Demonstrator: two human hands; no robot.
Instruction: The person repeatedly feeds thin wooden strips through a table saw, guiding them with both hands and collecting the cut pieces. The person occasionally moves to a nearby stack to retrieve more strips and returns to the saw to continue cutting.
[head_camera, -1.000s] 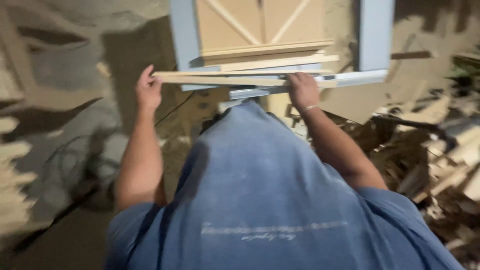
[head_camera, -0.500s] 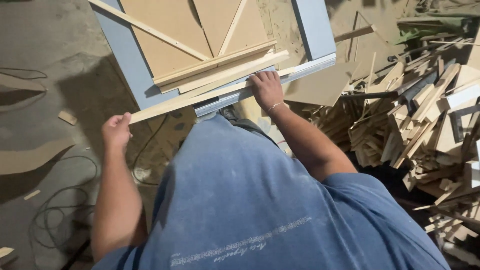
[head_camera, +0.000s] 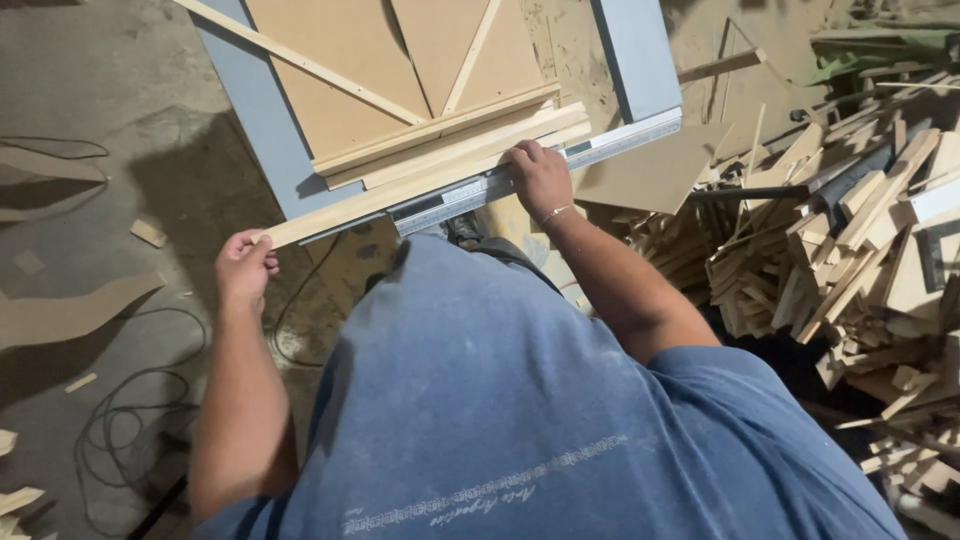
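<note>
Hands on long wooden strip

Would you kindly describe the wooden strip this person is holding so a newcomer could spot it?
Find the grey-framed panel on the floor. Along its near edge lies a long pale wooden strip, its end gripped by the left hand. Unlike the neighbouring strips, it overhangs the frame.

A pale blond wooden strip is lying against a grey-blue frame with tan panels; the shirt is showing faded blue.
</note>
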